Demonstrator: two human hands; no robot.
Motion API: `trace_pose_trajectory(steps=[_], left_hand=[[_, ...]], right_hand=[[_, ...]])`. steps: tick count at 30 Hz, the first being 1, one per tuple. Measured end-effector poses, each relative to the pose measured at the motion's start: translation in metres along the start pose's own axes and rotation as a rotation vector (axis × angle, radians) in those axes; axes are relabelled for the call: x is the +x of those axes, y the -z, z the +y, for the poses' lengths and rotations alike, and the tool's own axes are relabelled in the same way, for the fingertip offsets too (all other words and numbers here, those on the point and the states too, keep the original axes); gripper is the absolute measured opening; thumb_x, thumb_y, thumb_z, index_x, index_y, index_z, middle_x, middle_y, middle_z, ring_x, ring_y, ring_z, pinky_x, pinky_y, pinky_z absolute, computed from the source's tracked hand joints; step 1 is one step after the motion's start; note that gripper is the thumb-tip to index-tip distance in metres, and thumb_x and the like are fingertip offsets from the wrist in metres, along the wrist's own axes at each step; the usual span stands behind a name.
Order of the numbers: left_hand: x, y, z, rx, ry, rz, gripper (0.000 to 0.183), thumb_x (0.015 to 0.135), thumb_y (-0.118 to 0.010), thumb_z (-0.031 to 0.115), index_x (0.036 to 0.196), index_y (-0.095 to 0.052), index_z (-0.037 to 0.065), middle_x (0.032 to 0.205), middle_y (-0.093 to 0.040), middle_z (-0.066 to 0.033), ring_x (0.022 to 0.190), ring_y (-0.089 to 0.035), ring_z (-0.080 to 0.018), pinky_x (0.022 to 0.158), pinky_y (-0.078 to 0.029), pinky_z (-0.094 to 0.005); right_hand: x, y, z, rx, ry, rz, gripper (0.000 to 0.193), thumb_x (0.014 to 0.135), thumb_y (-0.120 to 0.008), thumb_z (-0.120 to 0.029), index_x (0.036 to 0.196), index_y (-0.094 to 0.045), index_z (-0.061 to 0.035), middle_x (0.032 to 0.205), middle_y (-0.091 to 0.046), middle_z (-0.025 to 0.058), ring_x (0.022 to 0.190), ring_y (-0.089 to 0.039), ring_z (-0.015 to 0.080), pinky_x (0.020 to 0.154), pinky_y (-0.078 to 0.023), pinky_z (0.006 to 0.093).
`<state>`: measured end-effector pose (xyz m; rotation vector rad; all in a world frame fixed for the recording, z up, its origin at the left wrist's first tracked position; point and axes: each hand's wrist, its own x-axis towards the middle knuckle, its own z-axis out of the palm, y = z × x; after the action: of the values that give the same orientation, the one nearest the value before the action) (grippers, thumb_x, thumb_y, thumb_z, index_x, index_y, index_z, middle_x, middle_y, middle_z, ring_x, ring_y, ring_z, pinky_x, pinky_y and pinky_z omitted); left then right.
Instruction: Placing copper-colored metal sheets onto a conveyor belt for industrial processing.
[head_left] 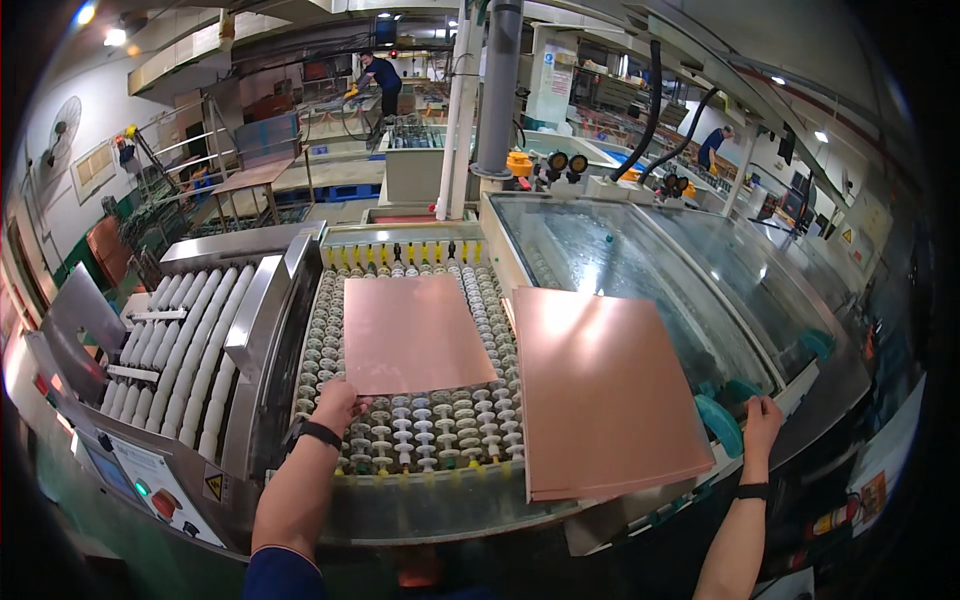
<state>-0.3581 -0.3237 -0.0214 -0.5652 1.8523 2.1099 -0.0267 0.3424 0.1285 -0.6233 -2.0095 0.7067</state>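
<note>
A thin copper sheet [418, 335] lies on rows of small white roller discs [425, 430]. At its near left corner, my left hand [338, 408] has its fingers closed on the edge. To the right, a stack of larger copper sheets [610, 400] rests partly over the glass lid of a tank. Beyond that stack's near right side is my right hand [762, 422], apart from the sheets. Its fingers are curled together beside a teal curved handle [720, 424]; whatever they may pinch is too small to make out.
A steel roller unit [185, 350] with a control panel [150, 490] stands at left. Glass lids [590, 240] cover the tank at right. A grey pipe [498, 95] rises behind the rollers. Two people, one at a far bench [378, 85] and one far right [712, 148], are in the background.
</note>
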Motion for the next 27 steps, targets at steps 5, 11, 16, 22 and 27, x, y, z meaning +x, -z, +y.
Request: trace_pose_trajectory(steps=[5,11,16,22,27], left_hand=[[0.025,-0.011,-0.007,-0.015,0.018,0.066,0.024,0.094,-0.037,0.0,0.108,-0.057,-0.001,0.087,-0.067,-0.0158,0.059,-0.065,-0.0239,0.042,-0.045,-0.0327],[0.019,-0.038,-0.003,-0.018,0.018,-0.027,0.02,0.096,-0.042,0.002,0.102,-0.061,-0.002,0.082,-0.068,-0.0163,0.055,-0.064,-0.0235,0.04,-0.043,-0.0302],[0.024,-0.042,-0.001,0.031,0.019,0.036,0.019,0.097,-0.043,0.003,0.101,-0.061,-0.002,0.081,-0.067,-0.0157,0.057,-0.065,-0.0243,0.039,-0.041,-0.031],[0.044,-0.051,-0.011,0.046,0.019,0.031,0.02,0.096,-0.042,0.001,0.107,-0.059,-0.003,0.086,-0.067,-0.0173,0.059,-0.067,-0.027,0.039,-0.04,-0.0335],[0.043,-0.066,-0.012,0.064,-0.002,0.017,0.017,0.095,-0.046,0.001,0.098,-0.061,-0.004,0.082,-0.066,-0.0194,0.056,-0.065,-0.0283,0.038,-0.036,-0.035]], right_hand=[[-0.002,-0.004,-0.008,-0.089,0.007,-0.007,0.026,0.095,-0.058,-0.013,0.076,-0.056,0.0052,0.065,-0.052,0.0064,0.063,-0.045,0.0132,0.061,-0.038,0.0331],[0.001,0.002,0.008,-0.024,-0.012,-0.02,0.027,0.095,-0.057,-0.013,0.076,-0.054,0.0057,0.066,-0.053,0.0075,0.064,-0.045,0.0136,0.062,-0.039,0.0332],[0.002,-0.001,0.0,-0.064,-0.006,-0.034,0.028,0.095,-0.057,-0.013,0.075,-0.053,0.0061,0.067,-0.053,0.0082,0.066,-0.046,0.0139,0.063,-0.039,0.0327],[0.003,0.0,0.007,-0.016,0.021,-0.031,0.028,0.095,-0.057,-0.013,0.076,-0.053,0.0062,0.066,-0.053,0.0076,0.065,-0.046,0.0144,0.063,-0.039,0.033],[0.002,0.0,0.003,-0.074,0.002,-0.017,0.027,0.095,-0.057,-0.013,0.075,-0.055,0.0056,0.066,-0.053,0.0069,0.065,-0.047,0.0136,0.062,-0.039,0.0324]])
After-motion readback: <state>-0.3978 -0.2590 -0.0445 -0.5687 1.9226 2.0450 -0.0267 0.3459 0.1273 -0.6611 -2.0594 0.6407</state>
